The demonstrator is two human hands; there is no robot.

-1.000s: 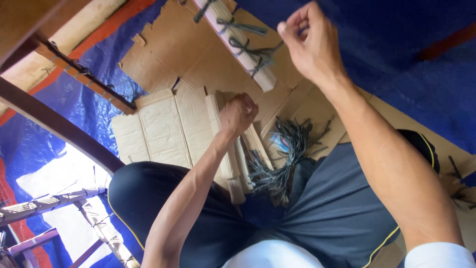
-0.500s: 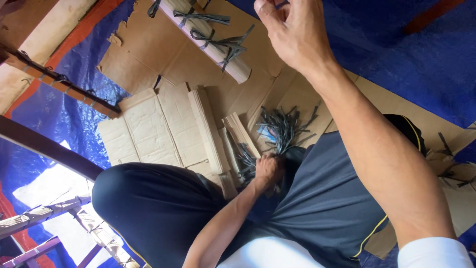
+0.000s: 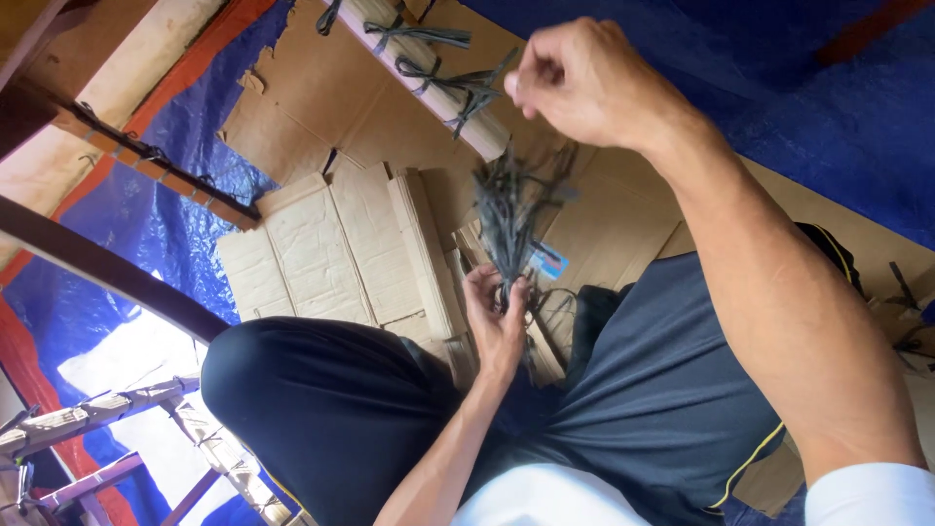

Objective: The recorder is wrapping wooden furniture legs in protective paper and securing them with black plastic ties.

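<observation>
At the far left, a blue tarpaulin (image 3: 146, 229) covers the floor, crossed by a dark wooden beam (image 3: 107, 268) and a thinner slat (image 3: 156, 161) with dark ties along it. To the right of these lie flattened cardboard sheets (image 3: 312, 253), pale and creased, spread over the tarpaulin, with a stack of narrow cardboard strips (image 3: 424, 253) along their right edge. Far up the scene, a long pale bundle of sticks (image 3: 438, 83) rests on the cardboard at a slant, bound in several places with dark cord.

Near the middle, the left hand (image 3: 495, 312) is clenched around the lower end of a bunch of dark cords (image 3: 508, 214), which stands up from the fist and fans out at the top. The bunch is held above the person's lap, just in front of the cardboard strips. A small blue and white label (image 3: 547, 261) lies on the cardboard just right of the bunch.

Further right and higher, the right hand (image 3: 584, 83) is raised above the bunch, its fingers curled in with thumb and forefinger pinched together; whether a cord is caught between them I cannot tell. The forearm runs down toward the near right. The person's dark shorts (image 3: 643, 390) fill the near middle.
</observation>
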